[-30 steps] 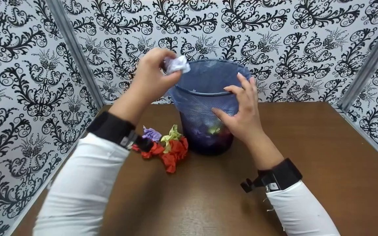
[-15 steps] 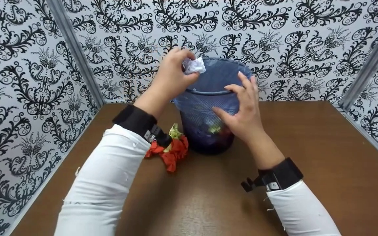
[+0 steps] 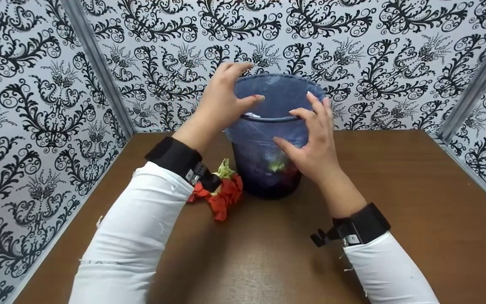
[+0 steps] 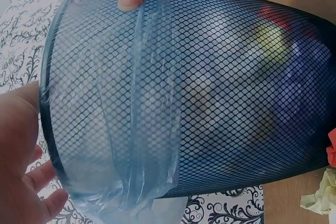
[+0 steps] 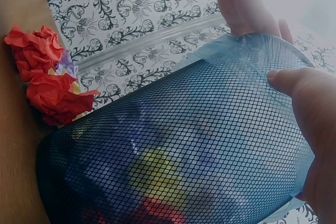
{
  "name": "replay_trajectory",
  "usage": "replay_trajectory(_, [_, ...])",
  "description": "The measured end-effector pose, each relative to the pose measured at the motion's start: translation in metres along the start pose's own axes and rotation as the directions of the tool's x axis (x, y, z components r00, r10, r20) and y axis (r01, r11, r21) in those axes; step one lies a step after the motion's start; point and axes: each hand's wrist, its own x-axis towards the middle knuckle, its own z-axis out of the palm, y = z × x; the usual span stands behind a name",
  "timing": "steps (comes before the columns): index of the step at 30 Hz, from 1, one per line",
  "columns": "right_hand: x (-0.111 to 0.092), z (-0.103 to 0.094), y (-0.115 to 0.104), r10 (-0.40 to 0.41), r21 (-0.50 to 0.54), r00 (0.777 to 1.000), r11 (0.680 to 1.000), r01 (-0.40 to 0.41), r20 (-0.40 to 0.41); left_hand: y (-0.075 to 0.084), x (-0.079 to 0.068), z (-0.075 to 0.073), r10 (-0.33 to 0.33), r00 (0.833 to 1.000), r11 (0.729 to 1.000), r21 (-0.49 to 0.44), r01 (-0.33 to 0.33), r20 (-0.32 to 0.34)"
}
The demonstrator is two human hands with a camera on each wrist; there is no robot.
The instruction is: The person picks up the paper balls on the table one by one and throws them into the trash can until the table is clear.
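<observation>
A black mesh wastebasket [image 3: 255, 171] stands upright on the table, lined with a translucent blue bag [image 3: 264, 131] folded over its rim. My left hand [image 3: 224, 95] is over the rim's left side, thumb and fingers spread apart, holding nothing. A bit of white paper [image 3: 252, 115] shows just inside the rim. On the right side my right hand [image 3: 319, 143] grips the basket near the top, thumb on the outer front. Through the mesh, blurred crumpled paper [image 5: 155, 171] in yellow, red and purple is visible low in the basket.
Left of the basket lie crumpled red paper balls [image 3: 222, 200] and a yellow-green one [image 3: 225, 169]; a purple one [image 5: 67, 65] shows behind them in the right wrist view. The brown table [image 3: 395, 181] is bounded by patterned walls [image 3: 352, 63] at the back and sides.
My left hand has moved right to the basket's mouth and let go of the crumpled white paper, which has dropped inside. My right hand stays on the basket.
</observation>
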Motion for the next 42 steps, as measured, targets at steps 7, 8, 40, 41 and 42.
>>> replay_trajectory(7, [0.0, 0.001, -0.001, 0.01, 0.001, 1.0, 1.0, -0.01, 0.0, -0.01, -0.011, -0.012, -0.008, 1.0, 1.0, 0.014, 0.008, -0.004])
replay_trajectory(8, [0.0, 0.001, -0.001, 0.011, 0.002, 1.0, 1.0, -0.011, 0.003, -0.013, -0.014, -0.014, -0.013, 1.0, 1.0, 0.017, 0.013, -0.005])
replay_trajectory(40, [0.0, 0.0, -0.002, 0.037, 0.001, 0.999, 0.999, -0.037, 0.022, -0.174, -0.158, 0.044, -0.28, 0.934, 0.936, 0.281, 0.214, 0.222])
replay_trajectory(41, [0.0, 0.0, -0.002, 0.035, 0.001, 0.999, 0.999, -0.035, 0.021, -0.175, -0.159, 0.046, -0.283, 0.932, 0.936, 0.278, 0.216, 0.226])
replay_trajectory(42, [0.0, 0.0, -0.002, 0.034, 0.002, 0.999, 0.999, -0.034, 0.02, -0.175, -0.16, 0.048, -0.281, 0.932, 0.938, 0.273, 0.216, 0.229])
